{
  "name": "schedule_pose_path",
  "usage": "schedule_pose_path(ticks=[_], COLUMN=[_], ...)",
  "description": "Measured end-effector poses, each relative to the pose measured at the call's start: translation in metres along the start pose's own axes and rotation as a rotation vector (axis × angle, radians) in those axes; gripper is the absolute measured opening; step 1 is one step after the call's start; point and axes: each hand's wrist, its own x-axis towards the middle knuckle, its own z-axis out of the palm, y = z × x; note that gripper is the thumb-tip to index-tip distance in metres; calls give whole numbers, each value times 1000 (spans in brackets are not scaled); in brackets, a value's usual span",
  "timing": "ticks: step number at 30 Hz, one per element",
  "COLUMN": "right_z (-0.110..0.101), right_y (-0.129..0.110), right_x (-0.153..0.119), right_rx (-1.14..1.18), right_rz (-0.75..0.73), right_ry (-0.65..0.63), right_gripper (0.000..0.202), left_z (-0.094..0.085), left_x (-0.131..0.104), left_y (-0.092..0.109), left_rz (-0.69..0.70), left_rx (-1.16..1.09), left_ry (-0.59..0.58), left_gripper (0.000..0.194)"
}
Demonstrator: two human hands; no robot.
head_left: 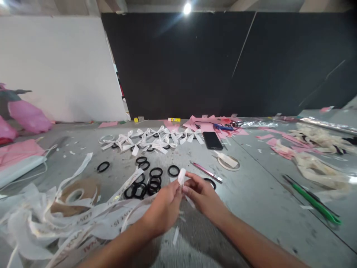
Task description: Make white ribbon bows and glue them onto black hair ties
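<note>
Both hands meet above the grey floor at the lower centre. My left hand (pixel 167 204) pinches a small folded piece of white ribbon (pixel 182 176) that stands up between the hands. Touching it from the right, my right hand (pixel 202 193) has bent fingers closed on its lower part, where a short tail hangs down. Several black rings (pixel 154 180) lie just left of the hands, and a single black ring (pixel 173 171) is just beyond them. Loose printed white ribbon (pixel 103 212) spreads over the lower left around a cardboard spool (pixel 75 196).
Farther ahead are several white bows (pixel 150 139), a black phone (pixel 212 140), tweezers (pixel 206 172) and a roll of white tape (pixel 228 162). Green-handled scissors (pixel 314 201) lie at right, near cream fabric scraps (pixel 323 163). Pink bags (pixel 29 116) stand at far left.
</note>
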Motion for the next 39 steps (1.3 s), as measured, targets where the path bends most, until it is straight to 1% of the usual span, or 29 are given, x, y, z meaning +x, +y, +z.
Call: schedule_pose_path(ticks=[2, 5, 7, 8, 10, 13, 16, 19, 22, 24, 26, 28, 29, 31, 33, 34, 36, 39], right_z=[0, 0, 0, 0, -1, 0, 0, -2, -7, -10, -10, -8, -5, 1, 7, 8, 9, 9], right_y=[-4, -13, -16, -17, -18, -17, -15, -12, -12, -13, -13, -10, -6, 3, 10, 12, 12, 2], right_x=[1, 1, 0, 0, 1, 1, 0, -1, -2, -2, -1, 0, 1, 0, -1, -2, -4, -9], right_rx=[-36, -127, -222, -276, -379, -474, -519, -522, -466, -402, -294, -141, -52, 169, 306, 319, 251, 80], right_rz=[41, 60, 55, 54, 33, -11, -11, -1, -15, -42, -57, -30, -3, 32, 54, 56, 31, -79], right_ry=[15, -10, -7, 4, 34, 87, 176, 237, 227, 196, 123, 46, 27, 28, 5, -15, -54, -100], right_gripper=[42, 22, 24, 27, 31, 33, 35, 36, 35, 35, 36, 36, 34, 27, 22, 20, 17, 17], left_z=[-1, 0, 0, 0, -1, 0, 5, 11, 12, 10, 6, 3, 3, 3, 6, 8, 12, 19], left_x=[3, 5, 6, 7, 11, 17, 22, 23, 22, 21, 18, 14, 12, 7, 0, -3, -13, -30], left_y=[0, -7, -11, -11, -7, 3, 11, 15, 20, 22, 24, 24, 24, 24, 25, 24, 22, 16], left_rz=[83, 97, 91, 91, 100, 89, 32, 33, 38, 29, 40, 8, -27, -108, -177, -198, -207, -176], left_rx=[186, 432, 598, 673, 796, 944, 1075, 1137, 1117, 1030, 892, 768, 719, 635, 542, 484, 353, 155], left_ry=[-51, -125, -171, -193, -230, -249, -251, -249, -253, -257, -236, -175, -131, -34, 46, 72, 116, 207], left_gripper=[36, 59, 70, 72, 71, 61, 45, 35, 29, 27, 32, 36, 36, 33, 31, 31, 32, 32])
